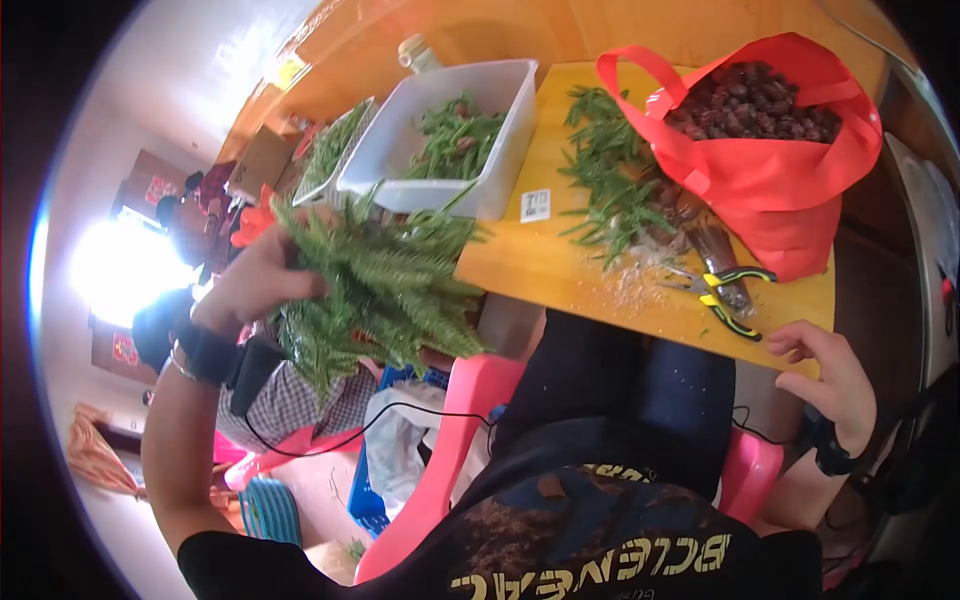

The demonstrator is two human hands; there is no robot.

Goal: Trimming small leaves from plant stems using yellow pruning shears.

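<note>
My left hand (258, 275) is closed around a big bunch of feathery green artificial pine sprigs (385, 285), raised off the left edge of the yellow table (560, 280). The far ends of its fingers are hidden behind the greenery. At the table's front right corner my right hand (828, 378) is open, fingers loosely bent and thumb apart, with nothing in it. Pliers (715, 295) with black and yellow handles lie just left of it, jaws pointing left. Under them rests a dark brown plastic-wrapped bundle (712, 255).
Loose green sprigs (608, 170) and pale crumbs lie mid-table. A red bag (770, 190) full of brown pine cones (750, 105) stands at the back right. Left of the table are a white bin (500, 190) and a basket (335, 150) of sprigs. Someone in checked cloth (300, 405) sits beyond my left arm.
</note>
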